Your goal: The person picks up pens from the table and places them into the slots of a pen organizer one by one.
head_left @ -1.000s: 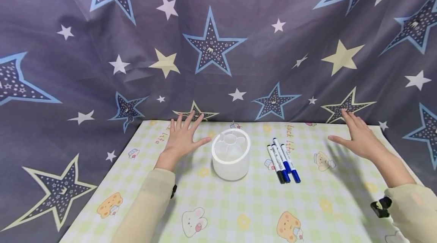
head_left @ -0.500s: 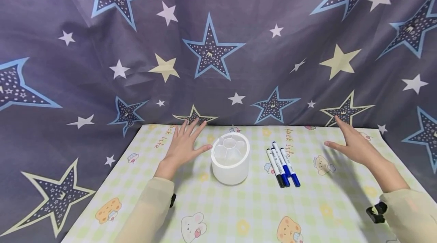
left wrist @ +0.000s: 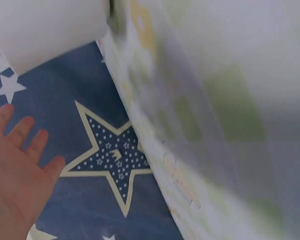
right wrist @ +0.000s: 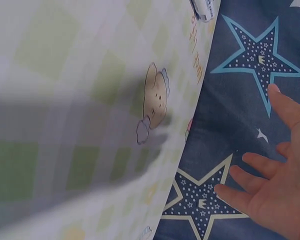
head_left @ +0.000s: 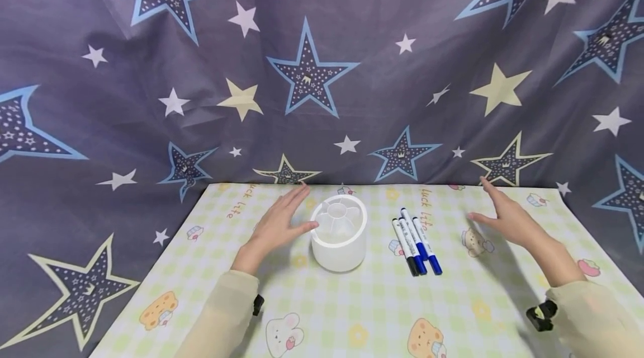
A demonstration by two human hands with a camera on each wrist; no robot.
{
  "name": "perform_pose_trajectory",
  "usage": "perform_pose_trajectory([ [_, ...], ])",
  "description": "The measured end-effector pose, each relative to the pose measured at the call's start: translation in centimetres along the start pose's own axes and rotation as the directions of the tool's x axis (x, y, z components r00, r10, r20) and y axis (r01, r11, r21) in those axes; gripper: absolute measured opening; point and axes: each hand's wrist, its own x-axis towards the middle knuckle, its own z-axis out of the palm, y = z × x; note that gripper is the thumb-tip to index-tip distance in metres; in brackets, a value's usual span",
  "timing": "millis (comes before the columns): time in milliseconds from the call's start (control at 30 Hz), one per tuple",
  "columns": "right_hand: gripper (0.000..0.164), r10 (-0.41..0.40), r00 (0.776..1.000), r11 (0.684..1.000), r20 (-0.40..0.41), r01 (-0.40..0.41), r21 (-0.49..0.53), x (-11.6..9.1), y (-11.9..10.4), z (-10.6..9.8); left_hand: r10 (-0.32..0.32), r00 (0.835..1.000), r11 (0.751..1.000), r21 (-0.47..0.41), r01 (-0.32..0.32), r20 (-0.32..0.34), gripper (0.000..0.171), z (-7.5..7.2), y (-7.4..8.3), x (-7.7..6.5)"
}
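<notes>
A round white pen holder [head_left: 339,251] with a divided top stands upright near the middle of the table in the head view. My left hand [head_left: 275,227] is just left of it, fingers extended, with the thumb tip right at its rim in this view. In the left wrist view the holder's white side [left wrist: 50,30] shows above my left hand [left wrist: 20,175]. To the right of the holder lie several capped markers [head_left: 415,241], white-bodied with blue or black caps. My right hand [head_left: 515,224] hovers over the table right of the markers, its thumb spread from its fingers and nothing held.
A green-and-white checked cloth [head_left: 322,313] with cartoon prints covers the table. Behind it hangs a dark star-patterned curtain [head_left: 362,0], which meets the table's far edge and left side. Dark wrist cameras [head_left: 542,315] sit at both sleeves.
My left hand's fingers have drawn together and swung rightward towards the holder. My right hand has moved left, nearer the markers. The holder and markers stay put; the head view has tilted slightly.
</notes>
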Motion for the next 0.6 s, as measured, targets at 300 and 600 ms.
perform_pose_trajectory([
  [300,0.094,-0.056,0.998,0.997,-0.032,0.057,0.059,0.4,-1.0,1.6,-0.010,0.999,0.950,-0.310,0.025,0.052,0.090,1.3,0.5,-0.4],
  [600,0.089,-0.063,0.998,0.985,-0.017,0.065,0.160,0.8,-2.3,2.9,0.037,0.997,0.921,-0.390,-0.007,0.071,0.095,1.9,0.4,-0.2],
])
